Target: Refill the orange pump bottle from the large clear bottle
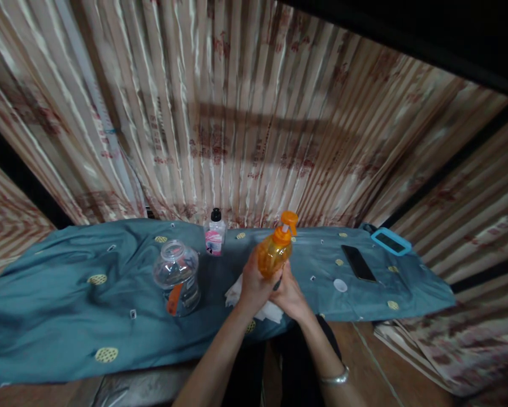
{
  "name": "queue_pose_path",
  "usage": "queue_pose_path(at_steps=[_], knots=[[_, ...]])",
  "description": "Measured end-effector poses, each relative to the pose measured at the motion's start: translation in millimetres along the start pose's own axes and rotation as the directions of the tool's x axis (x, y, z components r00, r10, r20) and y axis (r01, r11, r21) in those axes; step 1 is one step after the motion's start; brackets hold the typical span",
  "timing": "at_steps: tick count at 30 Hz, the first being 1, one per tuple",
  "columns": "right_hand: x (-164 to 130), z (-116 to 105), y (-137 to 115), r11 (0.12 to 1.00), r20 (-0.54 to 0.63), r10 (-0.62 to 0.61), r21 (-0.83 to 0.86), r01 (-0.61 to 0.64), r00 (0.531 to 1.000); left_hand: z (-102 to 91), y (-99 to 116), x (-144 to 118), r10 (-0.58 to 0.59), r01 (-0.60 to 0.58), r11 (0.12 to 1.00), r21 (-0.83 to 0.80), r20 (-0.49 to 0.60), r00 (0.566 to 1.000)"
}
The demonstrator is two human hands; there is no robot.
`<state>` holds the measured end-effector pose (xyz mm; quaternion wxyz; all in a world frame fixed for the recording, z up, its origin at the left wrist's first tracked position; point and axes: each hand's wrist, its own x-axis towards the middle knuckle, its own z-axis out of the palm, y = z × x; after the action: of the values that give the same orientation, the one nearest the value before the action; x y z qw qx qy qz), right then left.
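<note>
On a table draped in a teal cloth [67,294] dotted with small yellow ovals, two bare hands meet near the front edge, seen from above and slightly behind. The left hand [254,285] is wrapped around the lower body of an orange pump bottle [274,251], fingers closed on it, holding it tilted with its pump head leaning up and to the right. The right hand [290,297] sits just below and against the bottle's base, touching the left hand; how far its fingers curl cannot be made out. A silver bangle [336,377] circles the right wrist. White tissue [237,291] lies on the cloth directly under the hands. To the left stands a clear plastic jar [177,277] with an orange strip on its side. Behind it, near the back edge, is a small white bottle [215,234] with a black cap and a pink label. To the right lie a small white cap [340,285], a black phone [358,263] flat on the cloth, and, at the far corner, a device in a light blue frame [391,242]. A striped beige and brown curtain [254,124] with faded red patterns hangs close behind the table and fills the background. The floor [355,350] below is brown.
</note>
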<state>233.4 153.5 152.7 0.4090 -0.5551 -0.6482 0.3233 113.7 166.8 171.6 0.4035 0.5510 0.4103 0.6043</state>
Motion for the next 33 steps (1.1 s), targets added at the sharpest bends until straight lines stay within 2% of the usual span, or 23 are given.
queue_pose_path(at_steps=[3,6,9,12,15,19,23,27,29,33], knots=[[3.3,4.7,17.1,0.999,-0.115,0.034,-0.016,-0.036,0.993,21.1,-12.0,6.9,-0.012,0.01,1.0,0.025,0.083,0.996],[12.6,-0.7,37.2,0.996,-0.187,0.063,-0.052,-0.074,0.98,37.9,-24.0,17.4,-0.008,-0.003,0.997,0.077,0.143,0.99],[27.5,-10.3,53.6,0.986,-0.221,0.125,-0.078,-0.145,0.967,40.9,-43.6,23.4,0.038,-0.065,0.988,0.143,0.183,0.982],[46.6,-19.4,66.0,0.966,-0.28,0.207,-0.095,-0.241,0.937,20.7,-74.4,17.5,0.011,-0.072,0.955,0.287,0.211,0.977],[67.8,-26.5,75.6,0.942,-0.347,0.254,-0.123,-0.312,0.903,-16.2,-106.9,5.1,-0.072,-0.023,0.872,0.489,0.173,0.982],[94.9,-31.1,85.0,0.927,-0.397,0.266,-0.145,-0.346,0.879,-55.4,-129.8,-4.8,-0.121,-0.038,0.797,0.602,0.222,0.967],[114.5,-32.6,91.0,0.917,-0.414,0.278,-0.156,-0.368,0.867,-68.7,-132.6,-6.0,-0.127,-0.043,0.789,0.613,0.231,0.965],[122.1,-34.0,94.1,0.915,-0.438,0.272,-0.157,-0.371,0.857,-78.1,-131.5,-8.2,-0.058,-0.045,0.845,0.532,0.176,0.983],[122.1,-34.2,95.6,0.923,-0.444,0.26,-0.147,-0.356,0.857,-82.9,-128.9,-10.6,-0.066,0.009,0.879,0.476,0.103,0.993],[116.3,-34.6,104.1,0.96,-0.415,0.191,-0.109,-0.256,0.89,-86.0,-116.4,-17.7,-0.208,0.203,0.915,0.348,-0.024,0.978]])
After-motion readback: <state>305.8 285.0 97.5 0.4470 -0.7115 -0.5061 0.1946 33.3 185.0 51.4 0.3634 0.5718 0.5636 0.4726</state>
